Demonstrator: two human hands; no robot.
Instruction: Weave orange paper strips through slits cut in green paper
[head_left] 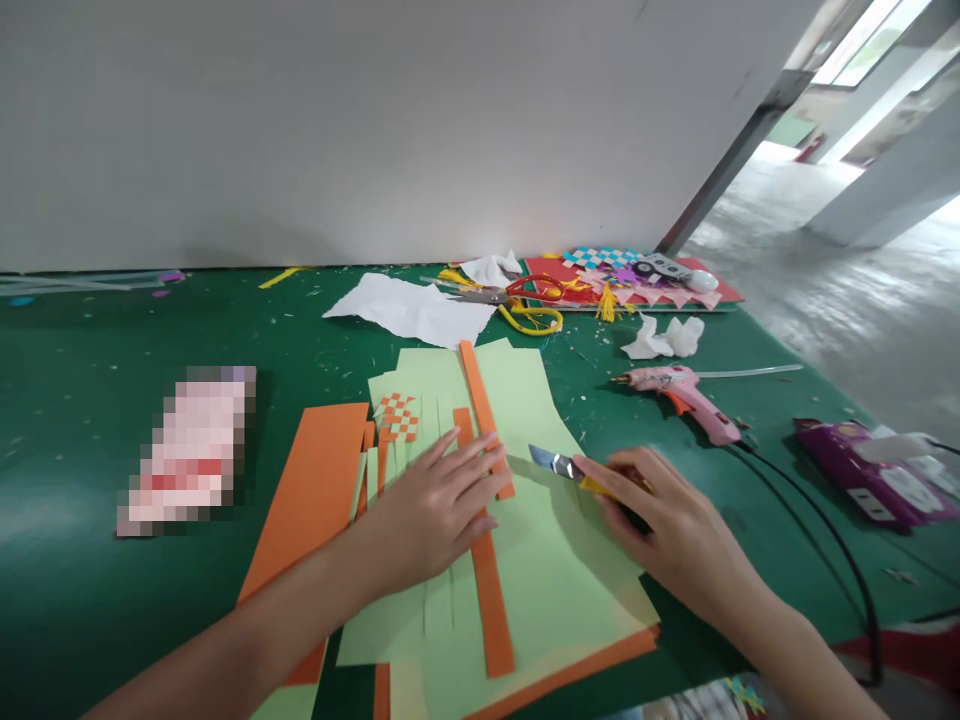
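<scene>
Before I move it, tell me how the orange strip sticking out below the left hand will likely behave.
The orange paper strip is long, narrow and apparently thin, so it would probably droop if lifted by one end. Being flat, it seems unlikely to roll. Pushed, it may resist while the left hand lies across it.

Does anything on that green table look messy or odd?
The pinkish item at left looks odd, blurred into squares, so what it is can't be told. Beyond the glue gun, white scraps lie crumpled; otherwise nothing stands out.
</scene>
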